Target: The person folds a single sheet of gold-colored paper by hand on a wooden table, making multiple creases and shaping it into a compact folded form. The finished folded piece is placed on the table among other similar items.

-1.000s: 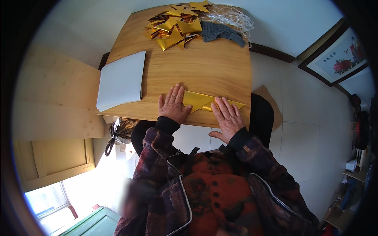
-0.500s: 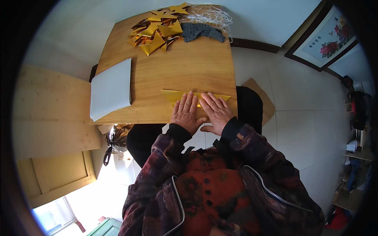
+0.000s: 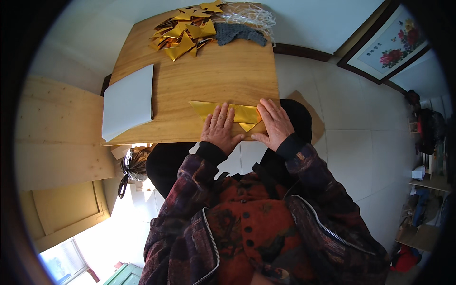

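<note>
A folded sheet of shiny gold paper [image 3: 246, 114] lies near the front edge of the wooden table [image 3: 213, 76]. Its left end tapers to a point, and a small triangular tip sticks out toward me. My left hand [image 3: 220, 126] rests flat on the middle of the paper, fingers extended. My right hand [image 3: 275, 122] is laid over the paper's right end with fingers stretched out, hiding that end. Neither hand grasps anything.
A pile of folded gold paper pieces [image 3: 183, 34] sits at the table's far side. Beside it are a dark grey knitted cloth [image 3: 240, 33] and tangled clear strips [image 3: 251, 16]. White sheets [image 3: 128, 102] lie at the left. A black plastic bag [image 3: 134, 164] is below the table's left corner.
My right hand has slid right along the gold paper to its end, uncovering the middle and the small triangular tip. My left hand has stayed on the paper.
</note>
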{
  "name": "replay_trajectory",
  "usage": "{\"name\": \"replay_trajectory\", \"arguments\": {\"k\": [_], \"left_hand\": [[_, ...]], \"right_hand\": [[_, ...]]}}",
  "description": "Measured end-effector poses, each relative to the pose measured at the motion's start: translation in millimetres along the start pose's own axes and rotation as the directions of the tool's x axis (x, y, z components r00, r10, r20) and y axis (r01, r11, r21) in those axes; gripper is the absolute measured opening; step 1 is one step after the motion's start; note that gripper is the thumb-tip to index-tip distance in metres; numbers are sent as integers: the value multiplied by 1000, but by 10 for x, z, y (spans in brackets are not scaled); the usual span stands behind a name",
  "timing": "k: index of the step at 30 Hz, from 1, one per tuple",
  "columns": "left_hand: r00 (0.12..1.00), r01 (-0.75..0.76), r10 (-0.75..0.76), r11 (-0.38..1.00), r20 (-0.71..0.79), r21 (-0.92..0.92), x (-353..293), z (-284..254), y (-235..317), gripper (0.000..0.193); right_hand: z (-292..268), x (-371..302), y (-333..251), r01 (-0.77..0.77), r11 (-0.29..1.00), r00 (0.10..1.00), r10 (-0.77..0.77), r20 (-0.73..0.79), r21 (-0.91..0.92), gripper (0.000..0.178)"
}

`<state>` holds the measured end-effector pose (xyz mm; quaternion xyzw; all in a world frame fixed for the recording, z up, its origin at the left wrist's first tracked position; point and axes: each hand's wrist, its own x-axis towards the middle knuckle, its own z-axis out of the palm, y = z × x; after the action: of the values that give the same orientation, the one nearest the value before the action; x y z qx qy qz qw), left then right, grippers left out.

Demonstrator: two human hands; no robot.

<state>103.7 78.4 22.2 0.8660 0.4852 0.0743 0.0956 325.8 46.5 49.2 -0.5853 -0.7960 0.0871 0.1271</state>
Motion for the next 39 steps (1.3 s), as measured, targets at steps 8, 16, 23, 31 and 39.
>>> {"name": "replay_trajectory", "arguments": {"k": [8, 16, 23, 31, 39], "left_hand": [[985, -134, 131, 991, 112, 21, 116, -165, -235, 72], [986, -163, 166, 958, -8, -236, 262, -125, -456, 45], [977, -211, 200, 945, -67, -249, 234, -119, -473, 47], [977, -214, 209, 946, -48, -244, 175, -180, -430, 45], [992, -110, 123, 951, 25, -289, 149, -209, -324, 44]], "right_hand": [[35, -292, -306, 20, 1000, 1000, -20, -18, 3, 79], [148, -398, -426, 120, 991, 984, -110, -139, 62, 70], [255, -94, -113, 230, 966, 965, -242, -97, -119, 56], [188, -168, -125, 282, 958, 958, -285, -42, -58, 46], [-62, -86, -169, 323, 946, 946, -323, -8, 31, 34]]}}
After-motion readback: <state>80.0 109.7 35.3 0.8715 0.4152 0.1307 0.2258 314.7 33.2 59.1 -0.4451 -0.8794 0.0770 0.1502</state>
